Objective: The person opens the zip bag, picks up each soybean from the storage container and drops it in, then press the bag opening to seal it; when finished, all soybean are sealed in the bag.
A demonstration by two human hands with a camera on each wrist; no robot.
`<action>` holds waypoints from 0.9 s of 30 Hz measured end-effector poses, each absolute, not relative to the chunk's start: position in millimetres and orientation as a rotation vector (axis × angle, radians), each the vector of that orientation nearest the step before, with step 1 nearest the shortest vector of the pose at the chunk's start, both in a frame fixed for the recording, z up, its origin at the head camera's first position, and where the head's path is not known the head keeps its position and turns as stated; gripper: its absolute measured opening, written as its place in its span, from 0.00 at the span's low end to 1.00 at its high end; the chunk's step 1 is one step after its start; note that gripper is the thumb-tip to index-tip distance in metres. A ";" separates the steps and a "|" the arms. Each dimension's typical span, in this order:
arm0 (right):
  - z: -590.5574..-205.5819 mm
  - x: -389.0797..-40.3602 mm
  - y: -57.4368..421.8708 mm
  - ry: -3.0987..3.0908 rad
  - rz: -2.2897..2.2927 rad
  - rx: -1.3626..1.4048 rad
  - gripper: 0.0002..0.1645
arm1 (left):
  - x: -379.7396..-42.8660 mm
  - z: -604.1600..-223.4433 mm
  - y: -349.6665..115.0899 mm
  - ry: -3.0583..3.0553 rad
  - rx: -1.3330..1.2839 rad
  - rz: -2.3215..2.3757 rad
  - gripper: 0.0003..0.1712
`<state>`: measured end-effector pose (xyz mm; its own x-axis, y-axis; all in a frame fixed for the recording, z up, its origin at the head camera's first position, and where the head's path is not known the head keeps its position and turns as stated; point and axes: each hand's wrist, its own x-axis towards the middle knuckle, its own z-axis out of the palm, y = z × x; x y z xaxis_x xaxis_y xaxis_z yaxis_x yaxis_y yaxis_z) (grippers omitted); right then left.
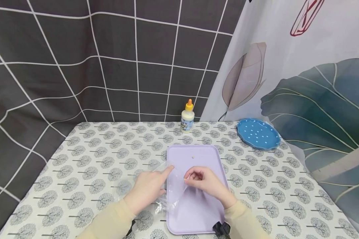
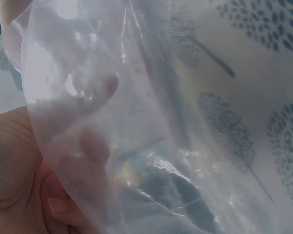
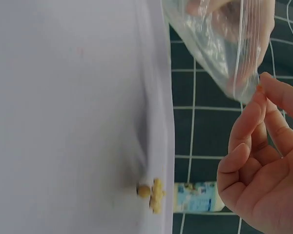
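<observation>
Dark curtain (image 1: 116, 39) with white gridlines hangs behind, a pale curtain (image 1: 257, 23) to its right, and before them stands the bench (image 1: 83, 205), covered in a tree print. On it lies the lilac tray (image 1: 197, 215); the blue plate (image 1: 257, 132) sits well apart, far to the right. Over the tray's left edge is the clear zip bag (image 3: 210, 34), thin and limp, likely almost weightless and a little slippery; the rim by the zip looks the firmest part to take hold of. The left hand (image 1: 148, 187) has its fingers gripping the bag, though the plastic blurs the exact hold. The right hand (image 1: 207, 182) pinches a tiny orange bit (image 3: 259, 88) between thumb and forefinger, just beside the bag's zip edge. A bottle (image 1: 187, 119) stands upright beyond the tray. Smallest are a knobbly yellow bit (image 3: 157, 196) and, beside it near the tray's far edge, a round brown bit (image 3: 143, 190). All look hard and light; the round one may roll, so a gentle fingertip pinch across its middle should suit it best.
</observation>
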<state>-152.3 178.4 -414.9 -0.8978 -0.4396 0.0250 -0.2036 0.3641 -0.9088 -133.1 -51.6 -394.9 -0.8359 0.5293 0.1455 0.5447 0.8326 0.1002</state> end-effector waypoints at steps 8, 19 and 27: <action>-407.3 -149.7 168.3 2.447 -1.498 -0.552 0.09 | -133.6 -395.0 -51.4 -2.919 -0.847 -0.214 0.46; -410.1 -154.1 178.3 2.477 -1.502 -0.470 0.11 | -133.6 -395.5 -51.1 -2.925 -0.835 -0.185 0.46; -416.1 -164.3 195.5 2.510 -1.532 -0.454 0.10 | -133.8 -396.3 -51.5 -2.913 -0.843 -0.187 0.46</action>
<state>-164.3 195.5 -416.1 -0.9400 -0.3408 0.0169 -0.1708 0.4271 -0.8879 -133.8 -51.5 -396.3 -0.8410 0.5244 0.1330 0.5372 0.8387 0.0894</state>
